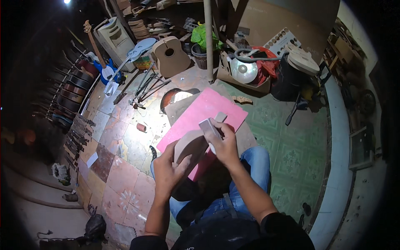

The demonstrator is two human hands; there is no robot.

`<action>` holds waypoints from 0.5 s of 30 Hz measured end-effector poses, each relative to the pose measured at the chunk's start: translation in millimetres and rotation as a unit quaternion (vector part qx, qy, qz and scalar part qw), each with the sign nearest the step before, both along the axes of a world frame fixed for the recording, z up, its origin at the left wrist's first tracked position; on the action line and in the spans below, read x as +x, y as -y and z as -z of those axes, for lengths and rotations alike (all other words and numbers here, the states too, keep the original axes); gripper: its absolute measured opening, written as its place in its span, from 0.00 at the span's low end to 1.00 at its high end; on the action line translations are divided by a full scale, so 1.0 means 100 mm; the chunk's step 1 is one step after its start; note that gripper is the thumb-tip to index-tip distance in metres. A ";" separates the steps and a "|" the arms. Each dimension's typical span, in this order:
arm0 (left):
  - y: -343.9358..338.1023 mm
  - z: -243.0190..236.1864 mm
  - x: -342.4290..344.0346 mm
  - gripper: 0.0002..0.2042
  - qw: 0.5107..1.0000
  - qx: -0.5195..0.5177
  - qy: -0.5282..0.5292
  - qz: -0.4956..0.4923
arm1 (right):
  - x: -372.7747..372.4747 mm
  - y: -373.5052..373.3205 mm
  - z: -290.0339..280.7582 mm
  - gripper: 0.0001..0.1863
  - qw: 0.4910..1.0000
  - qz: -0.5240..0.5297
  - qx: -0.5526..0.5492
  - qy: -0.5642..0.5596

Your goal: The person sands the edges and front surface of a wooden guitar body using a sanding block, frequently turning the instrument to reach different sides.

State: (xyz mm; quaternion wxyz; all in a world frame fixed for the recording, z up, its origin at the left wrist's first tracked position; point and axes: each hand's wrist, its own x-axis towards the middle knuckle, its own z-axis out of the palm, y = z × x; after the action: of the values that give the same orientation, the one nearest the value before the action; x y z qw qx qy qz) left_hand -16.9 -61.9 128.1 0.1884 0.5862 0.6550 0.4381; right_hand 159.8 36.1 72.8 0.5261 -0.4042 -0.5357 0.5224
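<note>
My left hand point(168, 170) is wrapped round a thick, curved piece of bare wood point(189, 145), raised and tilted over my lap. It looks like an unfinished guitar body, but its full outline is hidden. In my right hand point(226, 143) is a flat grey sanding block point(209, 128), gripped between thumb and fingers close to the wood's upper right edge. Whether block and wood touch, I cannot tell. A narrow wooden end point(220, 116) shows just beyond my right fingers. Below both hands lies a pink foam-like board point(189, 114).
A sunburst guitar body point(168, 99) lies past the pink board, with a guitar neck point(242, 100) to its right. Farther off stand an unfinished acoustic guitar body point(170, 58), a blue electric guitar point(109, 73) and a post point(209, 41). Racked guitars point(77, 85) line the left.
</note>
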 end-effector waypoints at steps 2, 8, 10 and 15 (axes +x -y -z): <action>0.01 -0.02 0.01 0.26 0.999 -0.028 -0.006 -0.014 | -0.01 0.17 -0.27 0.26 0.992 -0.007 0.085 0.095; 0.07 0.02 0.08 0.27 1.000 0.017 -0.022 0.011 | 0.10 0.07 -0.11 0.24 0.996 -0.009 0.070 0.059; 0.06 -0.02 0.10 0.27 0.999 0.000 -0.035 0.010 | 0.14 0.06 -0.28 0.23 0.988 -0.020 0.067 0.137; 0.14 0.08 0.10 0.27 1.000 -0.010 0.010 0.014 | 0.08 0.49 -0.49 0.26 0.945 -0.028 0.265 0.189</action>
State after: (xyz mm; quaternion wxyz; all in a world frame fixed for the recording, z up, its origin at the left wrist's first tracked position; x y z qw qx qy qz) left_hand -7.3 -76.0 119.8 0.2063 0.5891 0.6491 0.4348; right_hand 168.0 -13.2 122.2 0.4880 -0.3268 -0.7556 0.2902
